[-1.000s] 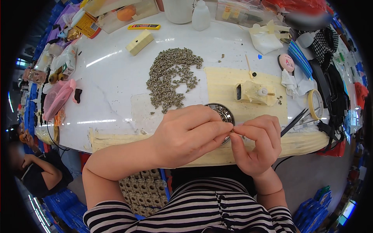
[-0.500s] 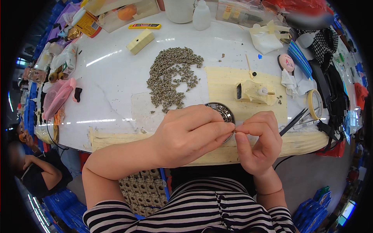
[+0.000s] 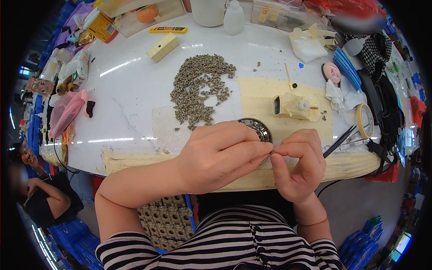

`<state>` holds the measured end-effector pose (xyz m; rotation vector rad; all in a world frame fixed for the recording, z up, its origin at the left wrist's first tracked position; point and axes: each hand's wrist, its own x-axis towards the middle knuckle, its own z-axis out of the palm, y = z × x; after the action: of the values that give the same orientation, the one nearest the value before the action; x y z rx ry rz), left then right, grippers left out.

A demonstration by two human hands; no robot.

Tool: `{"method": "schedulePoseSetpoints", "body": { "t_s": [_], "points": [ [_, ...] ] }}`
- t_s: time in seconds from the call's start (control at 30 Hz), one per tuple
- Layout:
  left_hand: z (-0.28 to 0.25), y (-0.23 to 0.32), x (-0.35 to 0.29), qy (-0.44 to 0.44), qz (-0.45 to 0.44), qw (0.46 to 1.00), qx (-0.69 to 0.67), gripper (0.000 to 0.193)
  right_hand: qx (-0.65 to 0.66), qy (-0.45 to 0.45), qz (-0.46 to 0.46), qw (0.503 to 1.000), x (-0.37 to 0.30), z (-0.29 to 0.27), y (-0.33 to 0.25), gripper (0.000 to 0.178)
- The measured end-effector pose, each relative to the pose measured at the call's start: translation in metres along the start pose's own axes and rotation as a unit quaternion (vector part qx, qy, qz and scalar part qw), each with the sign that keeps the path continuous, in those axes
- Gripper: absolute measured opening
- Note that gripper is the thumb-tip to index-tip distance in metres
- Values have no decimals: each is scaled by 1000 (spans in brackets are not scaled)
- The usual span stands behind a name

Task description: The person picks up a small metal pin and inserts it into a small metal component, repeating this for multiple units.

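My left hand [image 3: 220, 155] reaches across to the right, its fingers pinched together at the tips. My right hand [image 3: 300, 163] meets it there, thumb and forefinger closed. Between the fingertips is a tiny piece, mostly hidden and too small to name. Just behind my left fingers stands a round metal dish [image 3: 268, 133] with small shiny metal parts in it, partly covered by the hand. Beyond it, a pile of small grey metal parts [image 3: 189, 83] spreads over the white table. A tape-wrapped block [image 3: 297, 108] with a peg lies past my right hand.
Tweezers [image 3: 339, 141] and a tape roll [image 3: 364, 120] lie right of my right hand. At the back are a cream block [image 3: 163, 47], a yellow-and-red case [image 3: 168, 30] and a white bottle [image 3: 234, 18]. A pink mesh pouch [image 3: 67, 114] sits far left. Another person [image 3: 51, 198] is at the left.
Both hands stay in nearly the same place, fingertips together. Only a very slight shift of the fingers shows.
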<state>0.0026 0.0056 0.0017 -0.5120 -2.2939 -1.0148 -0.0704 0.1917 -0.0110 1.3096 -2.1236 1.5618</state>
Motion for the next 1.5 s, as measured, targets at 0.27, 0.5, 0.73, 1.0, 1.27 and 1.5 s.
{"method": "schedulePoseSetpoints", "body": {
  "t_s": [0.27,0.5,0.73,1.0,1.27,1.5],
  "points": [
    [1,-1,2,-4,-16,1000,-17,27,11,-4,32,999,-1,2,6,11],
    [-1,0,1,-15,-34,999,-17,27,6,5,6,1000,1,1,2,10],
    [-1,1,1,-5,-34,999,-26,28,18,-3,23,1000,1,2,5,10],
    [0,-1,0,-13,-32,999,-27,28,16,2,10,1000,0,2,4,11],
    [0,-1,-1,-7,-23,999,-33,29,26,-9,21,999,0,2,5,9],
    [-1,1,-1,-15,-54,996,-68,28,41,-10,27,999,0,0,4,7]
  ]
}}
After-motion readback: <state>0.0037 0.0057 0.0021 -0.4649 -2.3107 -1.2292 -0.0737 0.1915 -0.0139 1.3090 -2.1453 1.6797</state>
